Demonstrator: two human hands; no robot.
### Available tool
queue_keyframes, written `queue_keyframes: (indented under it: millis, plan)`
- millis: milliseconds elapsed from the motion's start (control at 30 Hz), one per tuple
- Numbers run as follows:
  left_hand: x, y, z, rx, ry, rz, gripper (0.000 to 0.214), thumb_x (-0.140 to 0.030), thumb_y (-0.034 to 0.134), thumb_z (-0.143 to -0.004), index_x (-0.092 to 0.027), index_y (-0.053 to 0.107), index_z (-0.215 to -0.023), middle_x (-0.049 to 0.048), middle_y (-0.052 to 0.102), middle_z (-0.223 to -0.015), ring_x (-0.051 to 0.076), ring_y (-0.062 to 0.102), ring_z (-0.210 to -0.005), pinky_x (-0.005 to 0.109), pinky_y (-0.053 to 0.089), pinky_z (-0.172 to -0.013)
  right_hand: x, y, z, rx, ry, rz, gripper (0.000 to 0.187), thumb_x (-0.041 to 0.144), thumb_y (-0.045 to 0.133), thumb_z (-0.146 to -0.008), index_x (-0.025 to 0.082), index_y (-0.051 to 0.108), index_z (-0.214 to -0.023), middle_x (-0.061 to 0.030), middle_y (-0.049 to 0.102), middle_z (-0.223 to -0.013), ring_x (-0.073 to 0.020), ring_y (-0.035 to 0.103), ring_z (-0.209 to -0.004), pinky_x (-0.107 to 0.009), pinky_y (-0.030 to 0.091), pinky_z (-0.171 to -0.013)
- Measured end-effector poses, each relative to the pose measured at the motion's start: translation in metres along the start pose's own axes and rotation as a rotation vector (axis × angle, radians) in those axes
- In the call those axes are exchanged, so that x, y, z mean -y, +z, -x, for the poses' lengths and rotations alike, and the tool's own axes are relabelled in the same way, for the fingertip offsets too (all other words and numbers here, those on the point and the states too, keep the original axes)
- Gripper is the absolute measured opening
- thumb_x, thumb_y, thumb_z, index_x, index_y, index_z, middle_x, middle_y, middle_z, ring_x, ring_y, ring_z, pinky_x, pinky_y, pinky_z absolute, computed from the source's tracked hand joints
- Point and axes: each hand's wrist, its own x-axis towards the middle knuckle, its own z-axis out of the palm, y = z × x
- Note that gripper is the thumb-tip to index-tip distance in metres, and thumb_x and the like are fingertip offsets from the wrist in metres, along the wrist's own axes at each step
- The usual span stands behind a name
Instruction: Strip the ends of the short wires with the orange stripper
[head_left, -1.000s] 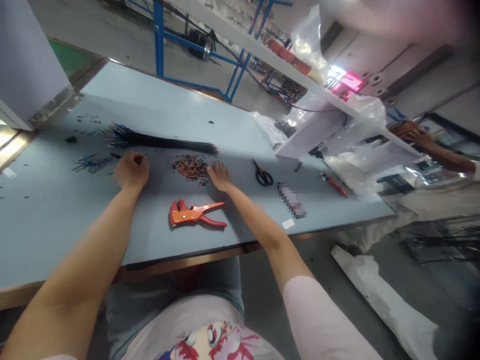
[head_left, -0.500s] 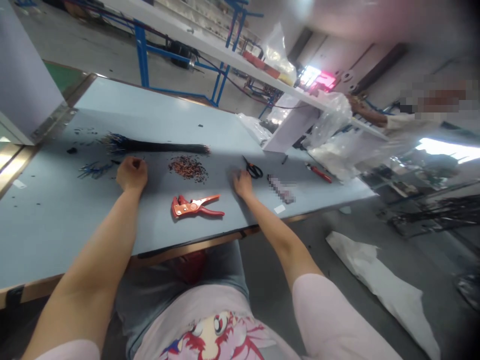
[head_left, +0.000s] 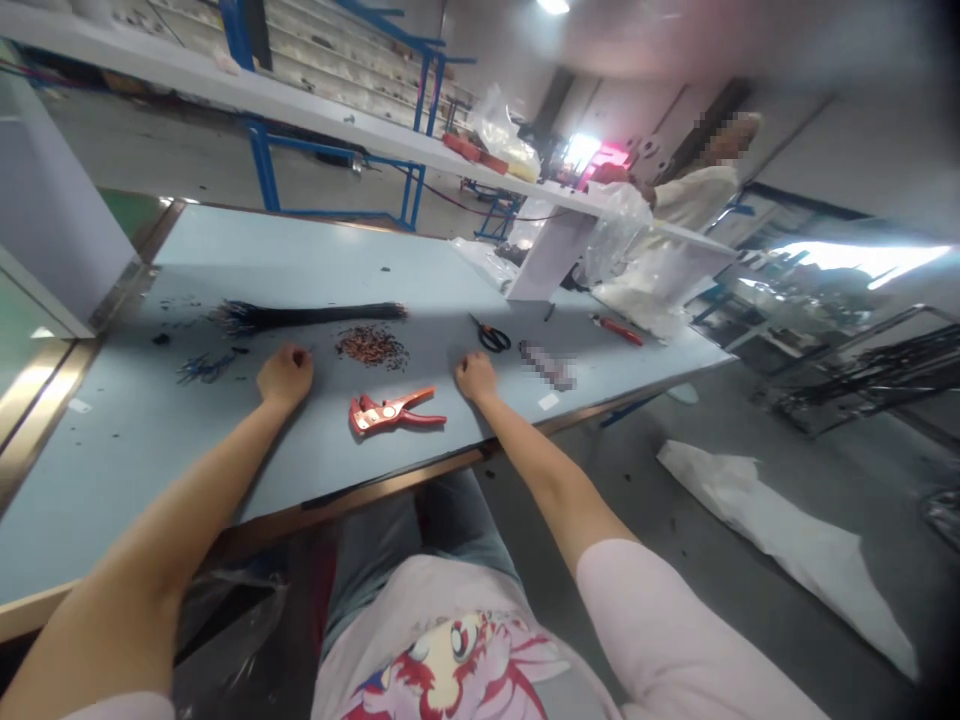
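My left hand [head_left: 286, 376] is closed, thumb and fingers curled together, just right of a small pile of blue and black wire pieces [head_left: 202, 368]. What lies in its fingers, if anything, is too small to make out. Beyond it stretches a bundle of black wires [head_left: 319, 314]. A heap of tiny copper-coloured and black bits [head_left: 371, 348] lies between my hands. My right hand [head_left: 476, 378] rests curled on the table near black-handled scissors [head_left: 491, 335]; its fingertips are mostly hidden. Red wire strippers [head_left: 397, 411] lie between my forearms, touched by neither hand.
On the right of the blue-grey table [head_left: 247, 245] lie red-handled pliers [head_left: 621, 330], a blurred-out item [head_left: 547, 366] and a white label [head_left: 549, 401]. A raised white shelf [head_left: 300, 110] runs behind. Plastic bags [head_left: 622, 230] hang near another person [head_left: 694, 200] at the far right.
The whole view has shifted with my head. My right hand sits slightly nearer to me, a little farther from the scissors. My left hand stays closed, slightly farther from the wire pile.
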Motion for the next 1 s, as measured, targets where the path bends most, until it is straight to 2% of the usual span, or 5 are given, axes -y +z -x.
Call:
queue_keyframes:
  millis: [233,300,467,633,1000]
  plan:
    - [0.002,-0.007,-0.001,0.148,0.079,0.011,0.022,-0.034,0.045,-0.088,-0.022,0.062,-0.092,0.0104,0.069,-0.097,0.027,0.065,-0.093,0.033,0.045,-0.071,-0.003,-0.007,-0.029,-0.062,0.221,0.059,0.052,0.035,0.047,-0.091,0.008,0.044,-0.136,-0.0248,0.032,-0.146,-0.0371,0.032,-0.133,-0.05,0.027,-0.105]
    - [0.004,-0.005,-0.003,0.178,0.112,0.024,0.021,-0.034,0.043,-0.089,-0.023,0.061,-0.091,0.0078,0.07,-0.099,0.026,0.065,-0.094,0.031,0.044,-0.07,-0.005,-0.004,-0.047,-0.038,0.306,0.063,0.051,0.038,0.046,-0.093,0.006,0.047,-0.133,-0.028,0.037,-0.142,-0.0387,0.039,-0.129,-0.054,0.031,-0.101]
    - [0.004,-0.002,-0.007,0.245,0.143,0.016,0.022,-0.036,0.041,-0.089,-0.025,0.06,-0.092,0.0052,0.071,-0.096,0.025,0.066,-0.091,0.03,0.041,-0.065,-0.001,0.008,-0.077,0.011,0.327,0.051,0.045,0.042,0.054,-0.092,0.017,0.051,-0.129,-0.0122,0.047,-0.139,-0.0292,0.047,-0.124,-0.053,0.035,-0.103]
    - [0.003,-0.001,-0.008,0.308,0.153,0.03,0.021,-0.038,0.039,-0.09,-0.029,0.058,-0.089,0.0046,0.071,-0.091,0.024,0.067,-0.089,0.031,0.038,-0.063,0.004,0.007,-0.076,-0.052,0.312,0.042,0.047,0.035,0.046,-0.094,0.008,0.05,-0.132,-0.0207,0.044,-0.141,-0.0291,0.041,-0.13,-0.036,0.032,-0.106]
    - [0.0,-0.002,-0.002,0.316,0.198,0.226,0.017,-0.03,0.044,-0.089,-0.022,0.059,-0.084,0.0036,0.069,-0.084,0.02,0.063,-0.081,0.027,0.032,-0.065,-0.002,0.011,-0.081,-0.098,0.409,0.067,0.038,0.035,0.045,-0.091,0.007,0.06,-0.112,-0.0216,0.059,-0.117,-0.0313,0.054,-0.113,-0.036,0.04,-0.093]
